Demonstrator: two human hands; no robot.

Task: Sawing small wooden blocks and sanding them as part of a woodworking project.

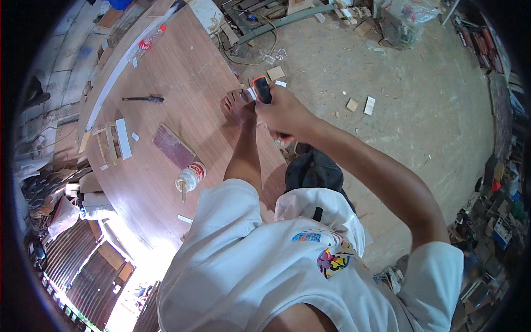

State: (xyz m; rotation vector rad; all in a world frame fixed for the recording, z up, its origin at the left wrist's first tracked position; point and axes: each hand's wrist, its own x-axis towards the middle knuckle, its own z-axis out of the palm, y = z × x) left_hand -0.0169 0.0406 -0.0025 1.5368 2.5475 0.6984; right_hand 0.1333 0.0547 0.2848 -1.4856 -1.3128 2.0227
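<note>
My right hand (283, 110) is closed around a black-and-orange hand tool (261, 90), whose exact kind is mostly hidden by the fingers. It is held at the right edge of a wood-grain tabletop (188, 72). Close beside it, my left hand (241, 108) rests on that edge with its fingers spread on the surface. A small white strip (251, 93) shows between the two hands; whether the left fingers touch it is unclear. Nearer my left elbow stands a white bottle (193, 172) with a wooden stick, next to a reddish board (173, 145).
On the tabletop also lie a slim dark tool (142, 99), a white rectangular piece (123, 138), a small wooden frame (108, 146) and a clear bottle (148, 42) with a red cap. Offcuts (369, 105) dot the floor; a clear plastic bag (406, 25) stands farther off.
</note>
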